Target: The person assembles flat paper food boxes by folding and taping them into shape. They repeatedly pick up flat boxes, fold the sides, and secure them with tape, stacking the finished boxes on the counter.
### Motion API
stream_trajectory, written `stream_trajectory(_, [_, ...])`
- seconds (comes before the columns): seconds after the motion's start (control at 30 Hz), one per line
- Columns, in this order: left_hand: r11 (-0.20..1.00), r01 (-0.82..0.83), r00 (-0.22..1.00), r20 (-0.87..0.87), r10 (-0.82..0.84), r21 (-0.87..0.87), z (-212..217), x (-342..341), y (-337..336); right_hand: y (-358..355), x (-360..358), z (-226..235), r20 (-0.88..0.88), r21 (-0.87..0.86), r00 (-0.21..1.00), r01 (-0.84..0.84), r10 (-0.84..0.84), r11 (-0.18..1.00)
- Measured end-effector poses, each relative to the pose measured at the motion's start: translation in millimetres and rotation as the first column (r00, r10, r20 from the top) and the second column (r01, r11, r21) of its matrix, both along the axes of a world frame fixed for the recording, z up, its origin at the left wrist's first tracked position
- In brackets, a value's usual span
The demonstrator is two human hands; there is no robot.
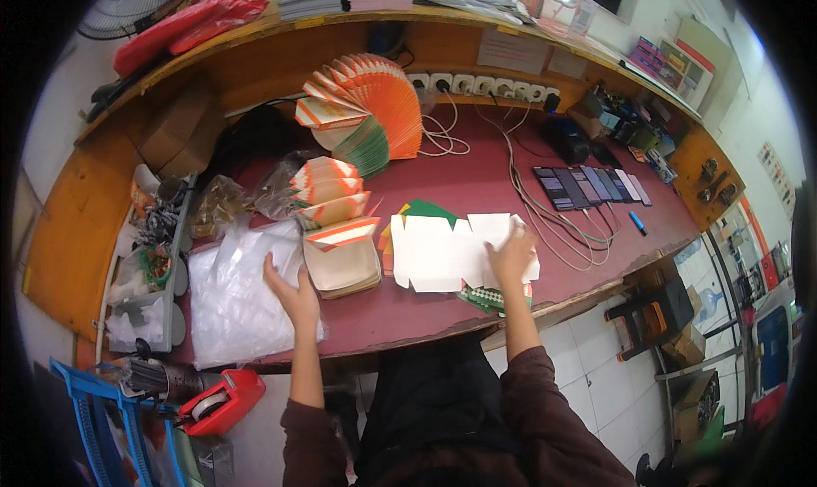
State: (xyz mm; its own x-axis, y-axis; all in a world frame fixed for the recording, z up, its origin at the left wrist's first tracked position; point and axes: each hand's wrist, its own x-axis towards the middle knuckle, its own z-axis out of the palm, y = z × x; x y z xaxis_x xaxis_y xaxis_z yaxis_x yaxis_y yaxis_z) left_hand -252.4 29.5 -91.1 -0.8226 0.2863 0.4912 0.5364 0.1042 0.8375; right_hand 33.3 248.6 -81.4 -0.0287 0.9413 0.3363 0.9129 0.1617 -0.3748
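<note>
My left hand (294, 295) is open, its thumb and fingers apart, between a pile of clear plastic bags (230, 304) and a stack of cream paper trays with orange edges (345, 267). I cannot tell whether it touches either one. My right hand (512, 257) rests on the right part of a flat white die-cut carton blank (430, 253), thumb spread from the fingers. The blank lies plain side up. Orange, yellow and green printed pieces (425, 207) stick out from under it, and a green patterned piece (487, 298) shows at its near edge.
Behind stands a curved fan of nested orange and green cartons (396, 104). Phones (587, 186) lie in a row at the right among white cables (532, 198) and a blue marker (638, 223). A grey bin rack (177, 304) and a red tape dispenser (225, 402) are at the left.
</note>
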Motion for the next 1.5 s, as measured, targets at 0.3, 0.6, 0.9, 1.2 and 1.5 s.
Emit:
stream_trajectory(0.3, [0.593,0.688,0.475,-0.359,-0.804,-0.418,15.1,146.8,53.5,-7.6,51.6,-28.9,0.097,0.24,0.994,-0.063,0.041,0.969])
stream_trajectory(0.6, [0.344,0.925,0.325,0.135,-0.936,0.158,62.0,210.5,87.8,-96.0,37.7,82.0,-0.389,0.241,0.737,-0.498,0.553,0.833])
stream_trajectory(0.9, [0.722,0.668,0.706,-0.458,-0.54,0.18,123.0,196.4,58.5,-117.9,57.9,118.2,-0.699,0.526,0.35,-0.339,0.624,0.78])
stream_trajectory(1.2, [0.45,0.825,0.556,-0.35,-0.753,0.343,138.3,217.7,34.9,-151.7,50.4,143.3,-0.482,0.654,0.523,-0.319,0.703,0.686])
stream_trajectory(1.5, [0.403,0.837,0.496,-0.203,-0.844,0.37,137.0,212.4,28.3,-171.8,56.7,151.0,-0.406,0.625,0.656,-0.309,0.637,0.717])
